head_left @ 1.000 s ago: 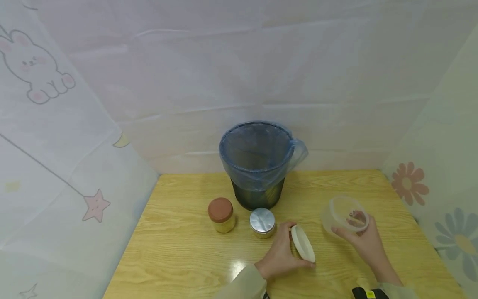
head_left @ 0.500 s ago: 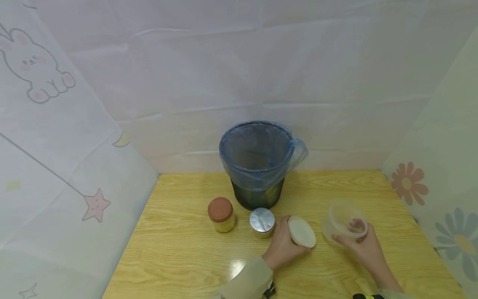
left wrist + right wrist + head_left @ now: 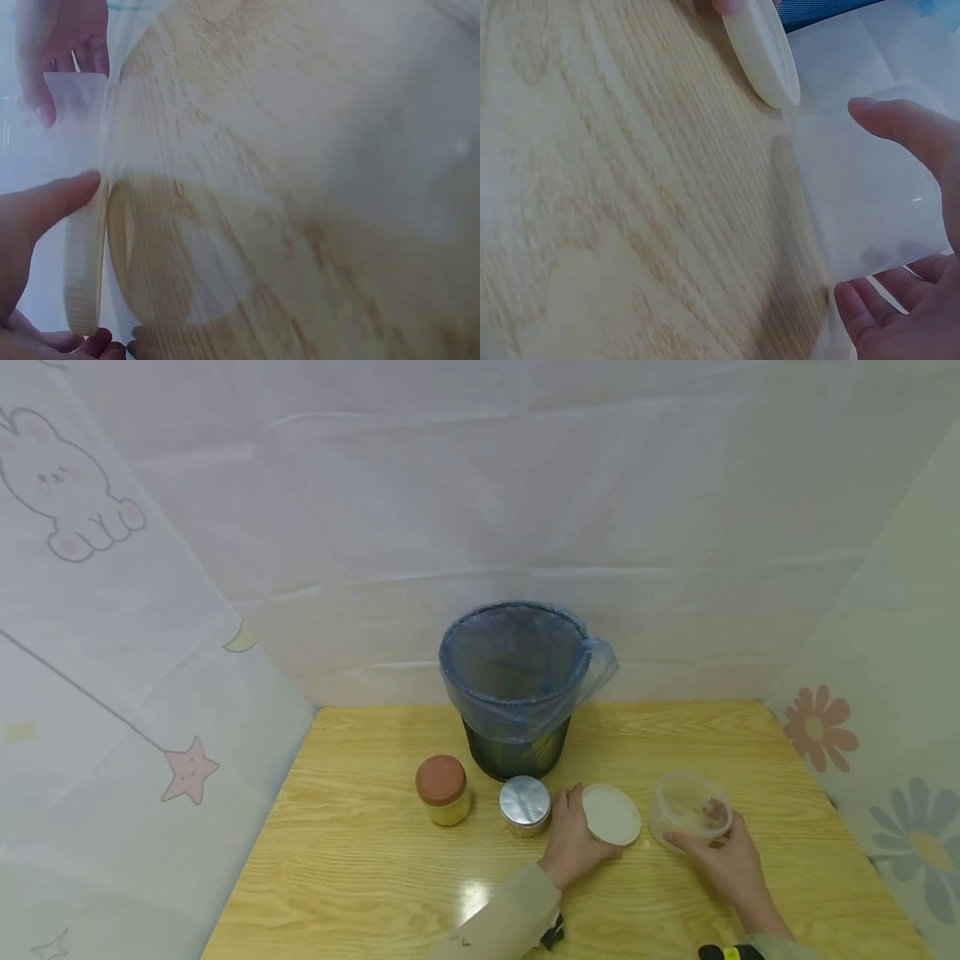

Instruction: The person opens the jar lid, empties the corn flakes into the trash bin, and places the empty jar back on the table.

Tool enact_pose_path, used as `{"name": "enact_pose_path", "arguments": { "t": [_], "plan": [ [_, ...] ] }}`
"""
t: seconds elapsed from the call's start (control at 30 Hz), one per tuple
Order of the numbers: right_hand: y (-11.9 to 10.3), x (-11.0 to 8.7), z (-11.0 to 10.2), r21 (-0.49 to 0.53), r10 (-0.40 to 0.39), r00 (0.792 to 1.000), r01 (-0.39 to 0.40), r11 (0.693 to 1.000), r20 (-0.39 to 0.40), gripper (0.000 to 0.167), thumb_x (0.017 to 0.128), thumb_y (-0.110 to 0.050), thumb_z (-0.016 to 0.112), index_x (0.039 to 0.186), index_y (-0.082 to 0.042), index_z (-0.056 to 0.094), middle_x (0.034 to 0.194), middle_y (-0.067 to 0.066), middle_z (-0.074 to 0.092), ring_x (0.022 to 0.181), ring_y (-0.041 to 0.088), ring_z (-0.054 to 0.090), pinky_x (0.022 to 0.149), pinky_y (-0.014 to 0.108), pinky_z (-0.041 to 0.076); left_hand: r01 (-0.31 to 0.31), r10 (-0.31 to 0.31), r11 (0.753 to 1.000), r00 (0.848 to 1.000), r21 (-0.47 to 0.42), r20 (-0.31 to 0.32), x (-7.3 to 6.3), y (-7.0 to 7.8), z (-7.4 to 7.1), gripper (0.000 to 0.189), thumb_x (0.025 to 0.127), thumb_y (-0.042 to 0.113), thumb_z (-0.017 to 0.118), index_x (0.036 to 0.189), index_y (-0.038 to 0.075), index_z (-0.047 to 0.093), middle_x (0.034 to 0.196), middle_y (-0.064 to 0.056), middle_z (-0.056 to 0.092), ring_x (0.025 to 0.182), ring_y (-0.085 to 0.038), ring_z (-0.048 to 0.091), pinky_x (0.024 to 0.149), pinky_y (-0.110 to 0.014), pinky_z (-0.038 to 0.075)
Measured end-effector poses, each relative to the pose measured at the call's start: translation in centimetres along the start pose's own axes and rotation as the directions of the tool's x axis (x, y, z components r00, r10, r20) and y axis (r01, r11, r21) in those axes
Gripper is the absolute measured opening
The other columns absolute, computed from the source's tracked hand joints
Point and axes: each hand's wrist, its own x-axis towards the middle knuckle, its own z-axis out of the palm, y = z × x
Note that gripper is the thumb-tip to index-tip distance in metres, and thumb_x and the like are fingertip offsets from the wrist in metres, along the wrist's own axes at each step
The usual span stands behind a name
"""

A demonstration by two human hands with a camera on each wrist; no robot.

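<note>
My left hand point(image 3: 574, 845) grips a round cream lid point(image 3: 612, 815) by its rim, thumb and fingers on opposite sides. In the left wrist view the ridged edge of the lid point(image 3: 84, 274) lies flat, at or just above the tabletop. My right hand point(image 3: 731, 864) holds a clear round plastic tub point(image 3: 669, 837) from its right side, and its top is uncovered. The right wrist view has the thumb and fingers around the wall of the tub point(image 3: 877, 202). A narrow gap separates lid and tub. No contents can be made out in the tub.
Left of my left hand stands a small jar with a silver lid point(image 3: 525, 802). Farther left is a jar with a red-brown lid point(image 3: 441, 781). Behind them a dark bin point(image 3: 517, 756) with a blue liner stands on the wooden table point(image 3: 352, 877), near the back cloth point(image 3: 375, 527).
The lid has turned from steeply tilted to flat, and my left hand has moved slightly away from me with it. The tub has come slightly nearer and sits more upright in my right hand.
</note>
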Motion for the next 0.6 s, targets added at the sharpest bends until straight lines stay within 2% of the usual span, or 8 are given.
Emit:
{"name": "enact_pose_path", "arguments": {
  "t": [0.1,0.23,0.4,0.6],
  "plan": [
    [0.02,0.11,0.18,0.035,0.009,1.000,-0.009,0.999,-0.006,0.110,0.088,-0.036,0.082,0.157,0.008,0.009,0.152,0.038,0.028,0.131,0.053,0.037,0.099,0.059,0.040,-0.037,0.037,0.998,0.999,0.053,-0.005,0.05,-0.18,0.16,0.108,0.067,0.030,0.098,0.151,0.000,0.037,0.135,-0.011,0.047,0.127,-0.026,0.045,0.107,-0.037,0.042],
    [0.03,0.37,0.41,0.072,0.013,0.999,-0.011,0.997,-0.029,0.114,0.087,-0.034,0.084,0.158,0.007,0.005,0.154,0.038,0.023,0.136,0.056,0.031,0.103,0.067,0.035,-0.041,0.041,0.994,0.999,0.096,0.001,0.09,-0.27,0.14,0.105,0.071,0.028,0.096,0.152,-0.002,0.035,0.141,-0.013,0.050,0.131,-0.027,0.046,0.113,-0.039,0.035],
    [0.34,0.64,0.61,0.059,0.000,0.999,0.003,0.998,-0.047,0.113,0.086,-0.033,0.085,0.157,0.007,0.007,0.153,0.037,0.025,0.134,0.054,0.034,0.102,0.065,0.037,-0.037,0.038,0.993,0.999,0.113,-0.003,0.14,-0.35,0.40,0.105,0.071,0.027,0.096,0.152,-0.001,0.035,0.144,-0.011,0.051,0.132,-0.026,0.047,0.114,-0.039,0.033],
    [0.74,0.84,0.71,0.055,0.035,0.999,-0.033,0.998,-0.040,0.119,0.085,-0.039,0.085,0.160,0.004,0.001,0.154,0.038,0.022,0.133,0.055,0.035,0.102,0.065,0.037,-0.095,0.101,0.987,0.994,0.128,-0.038,0.03,-0.49,0.72,0.103,0.070,0.023,0.096,0.150,-0.003,0.037,0.140,-0.013,0.051,0.130,-0.027,0.047,0.110,-0.038,0.038]
  ]
}}
